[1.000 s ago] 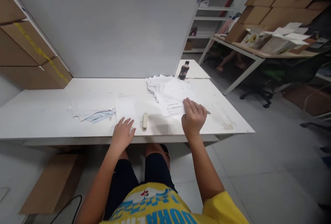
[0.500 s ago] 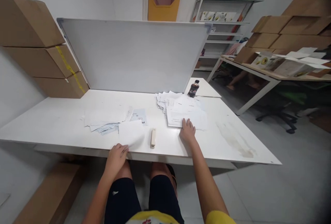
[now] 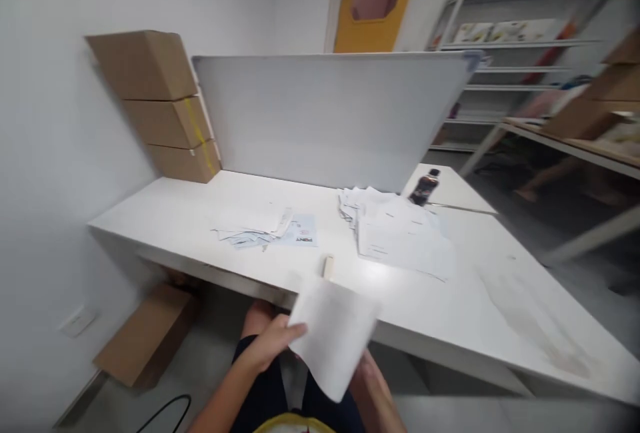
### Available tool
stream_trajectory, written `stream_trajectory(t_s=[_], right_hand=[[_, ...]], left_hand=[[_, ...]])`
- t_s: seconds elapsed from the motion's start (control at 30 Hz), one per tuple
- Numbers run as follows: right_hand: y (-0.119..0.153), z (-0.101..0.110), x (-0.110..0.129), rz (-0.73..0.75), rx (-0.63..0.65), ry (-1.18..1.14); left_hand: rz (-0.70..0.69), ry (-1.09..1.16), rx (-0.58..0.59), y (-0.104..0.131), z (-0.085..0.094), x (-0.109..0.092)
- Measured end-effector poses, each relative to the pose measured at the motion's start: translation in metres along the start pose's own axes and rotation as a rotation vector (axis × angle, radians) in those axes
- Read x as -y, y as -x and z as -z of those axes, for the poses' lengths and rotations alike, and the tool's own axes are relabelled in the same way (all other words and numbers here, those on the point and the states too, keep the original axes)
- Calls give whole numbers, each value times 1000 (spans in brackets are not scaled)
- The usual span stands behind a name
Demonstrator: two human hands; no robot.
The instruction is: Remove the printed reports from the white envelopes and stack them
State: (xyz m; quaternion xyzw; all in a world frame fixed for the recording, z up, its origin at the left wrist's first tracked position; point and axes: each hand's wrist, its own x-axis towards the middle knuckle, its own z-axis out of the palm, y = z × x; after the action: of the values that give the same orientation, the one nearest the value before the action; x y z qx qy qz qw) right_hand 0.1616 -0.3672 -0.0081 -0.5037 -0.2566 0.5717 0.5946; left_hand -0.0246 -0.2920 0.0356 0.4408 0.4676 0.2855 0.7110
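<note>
Left hand (image 3: pixel 273 345) with fingers pinching a white sheet (image 3: pixel 334 336), right hand (image 3: pixel 371 386) partly hidden, its grip unclear; print on papers (image 3: pixel 400 230) is blurred.

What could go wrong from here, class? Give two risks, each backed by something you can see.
The paper in the left hand and by the right hand bends and overhangs the front edge of the table; it might crease or fall to the floor if the grip slips.
The bottle stands right by the larger pile; a knock could tip it onto those sheets.
</note>
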Motion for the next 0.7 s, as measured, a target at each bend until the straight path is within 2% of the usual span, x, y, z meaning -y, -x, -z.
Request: stream_trajectory(t_s=[0.07,0.13,0.2,0.3,0.4,0.47,0.53,0.63,0.7], right_hand=[[9,2,2,-95,-46,-71],[11,12,10,-183,-121,-97],[9,27,20,-223,-161,-42],[3,46,30,-222,-182,75],[-7,57,29,-124,-265,211],[-14,62,23,-49,-318,299],[-20,65,15,-3,-332,348],[-24,63,8,37,-321,350],[-25,57,8,46,-297,330]], left_hand=[[6,-260,54,-9,-1,7],[-59,-447,-31,-18,7,1],[-182,-543,-256,-32,23,-16],[-401,-695,-648,-66,57,-54],[-558,-982,-862,-111,88,-83],[-543,-1169,-917,-136,101,-90],[-487,-1314,-926,-152,108,-89],[-449,-1412,-924,-156,111,-87],[-477,-1375,-902,-151,109,-87]])
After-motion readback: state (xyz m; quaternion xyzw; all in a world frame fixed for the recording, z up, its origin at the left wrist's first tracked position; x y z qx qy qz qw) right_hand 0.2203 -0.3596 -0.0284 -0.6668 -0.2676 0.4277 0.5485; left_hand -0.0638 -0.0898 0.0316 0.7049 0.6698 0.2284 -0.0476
